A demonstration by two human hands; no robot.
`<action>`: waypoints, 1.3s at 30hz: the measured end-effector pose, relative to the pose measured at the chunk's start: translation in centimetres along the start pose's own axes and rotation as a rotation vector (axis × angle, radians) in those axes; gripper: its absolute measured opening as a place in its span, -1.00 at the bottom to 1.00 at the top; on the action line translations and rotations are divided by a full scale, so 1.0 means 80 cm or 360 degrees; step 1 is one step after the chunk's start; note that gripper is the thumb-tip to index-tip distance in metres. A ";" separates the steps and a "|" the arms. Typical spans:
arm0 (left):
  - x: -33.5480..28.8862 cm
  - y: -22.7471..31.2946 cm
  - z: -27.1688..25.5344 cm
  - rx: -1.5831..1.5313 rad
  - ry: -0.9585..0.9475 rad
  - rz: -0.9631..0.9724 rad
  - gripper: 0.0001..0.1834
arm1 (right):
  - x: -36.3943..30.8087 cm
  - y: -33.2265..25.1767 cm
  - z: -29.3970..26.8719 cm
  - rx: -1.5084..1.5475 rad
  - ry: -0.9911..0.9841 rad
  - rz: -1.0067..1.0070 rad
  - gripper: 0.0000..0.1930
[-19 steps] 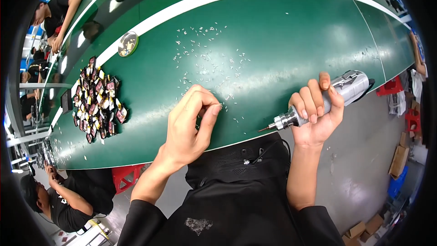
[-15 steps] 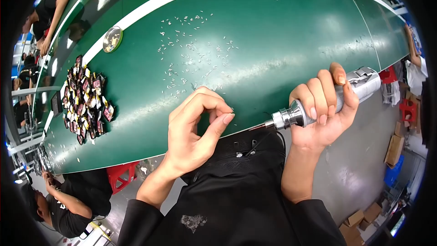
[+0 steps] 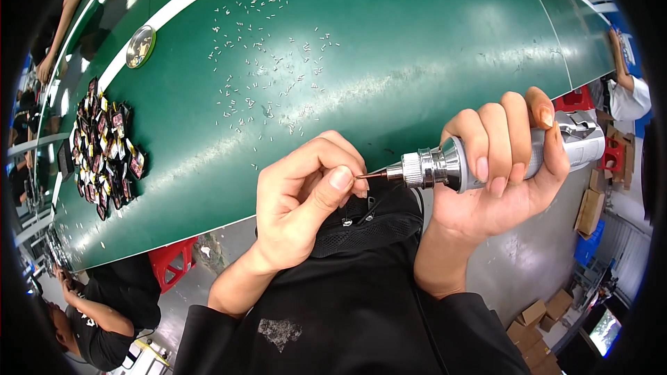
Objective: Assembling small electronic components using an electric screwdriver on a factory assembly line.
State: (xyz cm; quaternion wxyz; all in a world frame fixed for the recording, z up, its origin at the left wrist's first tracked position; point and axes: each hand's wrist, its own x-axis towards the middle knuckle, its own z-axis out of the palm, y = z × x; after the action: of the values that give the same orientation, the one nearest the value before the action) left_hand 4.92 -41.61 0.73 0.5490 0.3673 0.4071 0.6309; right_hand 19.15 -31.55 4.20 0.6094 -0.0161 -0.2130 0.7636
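Observation:
My right hand [image 3: 497, 167] is wrapped round a silver electric screwdriver [image 3: 434, 168], which points to the left. Its thin copper-coloured bit [image 3: 375, 174] ends at the fingertips of my left hand [image 3: 306, 198]. The left thumb and fingers are pinched together there; whatever they hold is too small and too covered to make out. Beyond my left hand, many tiny pale metal pins [image 3: 274, 69] lie scattered over the green table [image 3: 431, 35]. Both hands are raised in front of my body, near the table's front edge.
A heap of small black, yellow and pink packaged pieces [image 3: 104, 153] lies at the left on the table. Behind it stands a round, shallow dish [image 3: 141, 46]. Another person [image 3: 101, 316] sits at the lower left by a red stool [image 3: 171, 264]. Cardboard boxes [image 3: 535, 319] stand at the lower right.
The screwdriver's bit and my left fingertips, apart before, now meet. My left fingers have closed further round the tip. The table and its contents have shifted left and up in view.

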 end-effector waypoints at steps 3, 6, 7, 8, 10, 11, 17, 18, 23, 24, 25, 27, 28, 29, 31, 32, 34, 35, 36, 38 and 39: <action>-0.001 0.001 0.001 0.0089 0.0011 -0.0018 -0.74 | -0.001 0.000 -0.001 -0.0046 -0.0017 0.0007 -0.88; -0.001 0.004 0.003 0.0094 0.0009 -0.0060 -0.75 | -0.001 -0.001 0.000 -0.0060 -0.0043 0.0026 -0.88; 0.000 0.004 0.003 0.0074 0.0004 -0.0071 -0.76 | -0.001 -0.002 0.000 -0.0094 -0.0048 0.0024 -0.88; 0.000 0.004 0.004 0.0074 0.0003 -0.0070 -0.76 | -0.002 -0.003 0.000 -0.0129 -0.0052 0.0022 -0.88; 0.000 0.003 0.006 0.0554 0.0087 0.0137 -0.90 | -0.003 -0.003 -0.003 -0.0162 -0.0065 0.0012 -0.88; 0.002 0.001 0.005 0.0557 0.0089 0.0137 -0.90 | -0.004 -0.002 -0.005 -0.0195 -0.0078 0.0005 -0.88; 0.010 -0.006 0.012 0.0975 0.0012 0.0392 -0.94 | -0.002 -0.008 -0.020 -0.0123 0.0053 0.0009 -0.88; 0.011 -0.007 0.013 0.0978 0.0013 0.0390 -0.94 | -0.001 -0.007 -0.022 -0.0119 0.0054 0.0010 -0.88; 0.024 0.004 0.013 0.1002 0.0011 0.0363 -0.84 | 0.009 -0.013 -0.025 -0.0011 0.0123 -0.0043 -0.88; 0.028 0.009 0.009 0.1077 0.0032 0.0368 -0.78 | 0.012 -0.015 -0.026 -0.0013 0.0116 -0.0054 -0.88; 0.031 0.014 0.003 0.1142 0.0100 0.0375 -0.79 | 0.014 -0.015 -0.029 -0.0032 0.0127 -0.0058 -0.88; 0.037 0.027 -0.008 0.1257 0.0194 0.0374 -0.82 | 0.016 -0.017 -0.032 -0.0040 0.0109 -0.0078 -0.89; 0.039 0.036 -0.014 0.1357 0.0262 0.0397 -0.88 | 0.016 -0.015 -0.030 -0.0043 0.0199 -0.0066 -0.89; 0.045 0.037 -0.025 0.1435 0.0344 0.0501 -0.94 | 0.019 -0.011 -0.030 -0.0038 0.0262 -0.0056 -0.89; 0.065 0.050 -0.045 0.1648 0.0260 0.0540 -0.95 | 0.017 -0.009 -0.042 -0.0047 0.0413 -0.0067 -0.89; 0.079 0.056 -0.053 0.1710 0.0250 0.0527 -0.88 | 0.018 -0.005 -0.045 -0.0025 0.0464 -0.0063 -0.89; 0.115 0.069 -0.072 0.1836 0.0232 0.0550 -0.84 | 0.020 0.001 -0.048 0.0005 0.0469 -0.0070 -0.90; 0.136 0.075 -0.081 0.1952 0.0205 0.0480 -0.78 | 0.021 0.004 -0.051 0.0030 0.0494 -0.0024 -0.90; 0.165 0.078 -0.087 0.1934 0.0227 0.0499 -0.69 | 0.022 0.006 -0.054 0.0051 0.0521 0.0020 -0.91; 0.220 0.088 -0.095 0.2042 0.0223 0.0282 -0.59 | 0.023 0.011 -0.063 0.0093 0.0490 0.0047 -0.91; 0.250 0.083 -0.109 0.2055 0.0249 0.0373 -0.63 | 0.022 0.014 -0.064 0.0124 0.0496 0.0087 -0.91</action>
State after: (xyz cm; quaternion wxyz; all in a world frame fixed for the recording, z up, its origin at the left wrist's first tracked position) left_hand -8.18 -23.14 3.66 0.1150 0.6177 0.6995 0.3405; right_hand 19.13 -28.51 -0.44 0.6143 -0.1166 -0.0856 0.7757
